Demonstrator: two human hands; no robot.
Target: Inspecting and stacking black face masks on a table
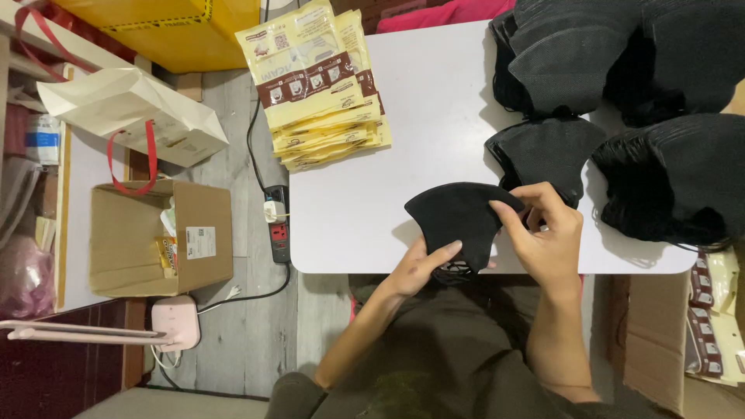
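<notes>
I held a folded black fabric face mask (pixel 458 219) over the near edge of the white worktop (pixel 434 101). My right hand (pixel 547 233) pinched its right corner, fingers closed; my left hand (pixel 423 268) supported it from below, fingers spread. Its long axis ran left-right between them.

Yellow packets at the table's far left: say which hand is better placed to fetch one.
Left, probably. The left hand lies nearer the yellow packets; the right hand pinches the black mask beside the mask stacks.
</notes>
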